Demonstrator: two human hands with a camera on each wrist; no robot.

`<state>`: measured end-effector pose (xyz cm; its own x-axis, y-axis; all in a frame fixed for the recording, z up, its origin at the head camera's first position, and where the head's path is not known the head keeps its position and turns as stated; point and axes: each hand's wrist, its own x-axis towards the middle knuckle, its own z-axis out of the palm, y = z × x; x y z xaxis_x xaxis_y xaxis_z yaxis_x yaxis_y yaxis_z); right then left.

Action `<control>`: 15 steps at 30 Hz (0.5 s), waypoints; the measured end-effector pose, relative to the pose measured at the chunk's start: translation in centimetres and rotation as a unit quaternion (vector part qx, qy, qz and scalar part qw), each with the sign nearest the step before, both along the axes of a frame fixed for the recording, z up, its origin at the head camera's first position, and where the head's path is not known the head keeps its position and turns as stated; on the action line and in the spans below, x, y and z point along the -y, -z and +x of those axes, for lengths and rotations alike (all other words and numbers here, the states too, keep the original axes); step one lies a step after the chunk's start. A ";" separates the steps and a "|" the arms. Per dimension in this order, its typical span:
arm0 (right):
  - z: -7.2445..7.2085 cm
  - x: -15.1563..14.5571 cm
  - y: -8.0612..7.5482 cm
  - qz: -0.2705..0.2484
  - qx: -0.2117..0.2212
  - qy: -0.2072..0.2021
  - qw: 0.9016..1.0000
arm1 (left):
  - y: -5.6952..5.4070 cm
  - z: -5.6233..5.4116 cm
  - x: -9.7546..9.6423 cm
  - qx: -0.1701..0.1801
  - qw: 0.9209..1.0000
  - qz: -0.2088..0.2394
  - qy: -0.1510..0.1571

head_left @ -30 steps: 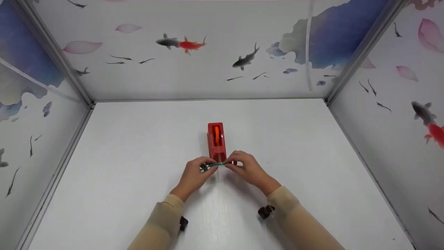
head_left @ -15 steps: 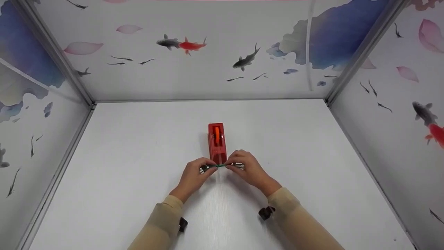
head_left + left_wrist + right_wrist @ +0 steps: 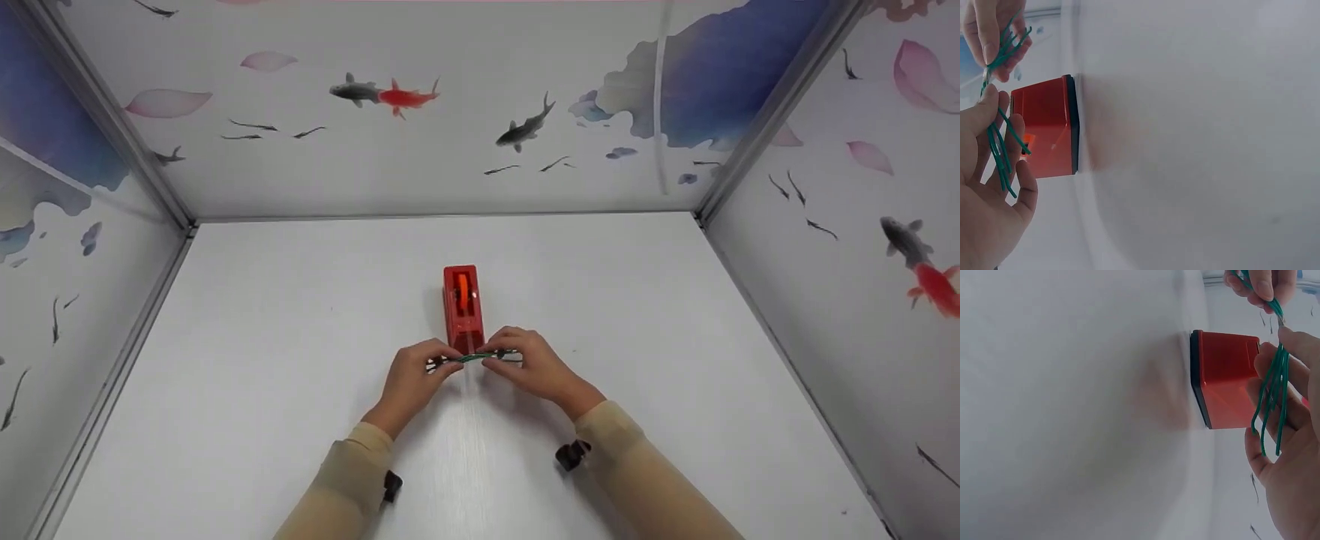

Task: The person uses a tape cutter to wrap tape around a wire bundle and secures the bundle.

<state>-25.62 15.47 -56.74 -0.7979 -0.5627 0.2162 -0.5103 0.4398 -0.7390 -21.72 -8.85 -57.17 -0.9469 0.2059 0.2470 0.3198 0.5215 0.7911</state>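
A bundle of thin green wires (image 3: 471, 357) runs level between my two hands in the head view. My left hand (image 3: 411, 379) pinches one side of it between thumb and fingers; my right hand (image 3: 541, 369) pinches the other. Loose wire ends fan out past both grips, as the green wires (image 3: 998, 149) in the left wrist view and the green wires (image 3: 1275, 394) in the right wrist view show. A shiny, clear band (image 3: 1281, 320), seemingly tape, wraps the short stretch between the hands. Just beyond stands a red tape dispenser (image 3: 464, 319) with an orange wheel (image 3: 463, 292).
The dispenser rests on a white tabletop (image 3: 300, 315). Printed panels with fish and petals, such as the back wall (image 3: 465, 172), enclose the table on three sides. Black wrist cameras (image 3: 572, 455) sit at both sleeves.
Everything in the head view has shifted slightly left, table and walls included. Both hands keep pinching the wires, which have turned a little between the fingers.
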 end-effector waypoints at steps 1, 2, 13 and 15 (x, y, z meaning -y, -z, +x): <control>-0.1 0.0 0.1 0.000 0.004 -0.007 1.000 | 0.0 0.0 0.1 -0.008 1.000 -0.002 -0.002; -0.1 0.1 0.1 0.002 0.007 -0.011 1.000 | 0.0 0.0 0.2 -0.016 1.000 -0.006 -0.002; -0.1 -0.1 0.3 -0.001 0.021 -0.017 1.000 | 0.0 0.2 0.2 -0.094 0.992 -0.079 -0.032; -0.1 0.0 0.2 -0.007 0.021 -0.018 1.000 | -0.1 0.2 0.2 -0.112 0.989 -0.087 -0.035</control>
<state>-25.68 15.49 -56.97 -0.7854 -0.5887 0.1911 -0.4944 0.4110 -0.7659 -21.50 -9.07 -57.10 -0.8862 0.1998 0.4181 0.4349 0.6699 0.6018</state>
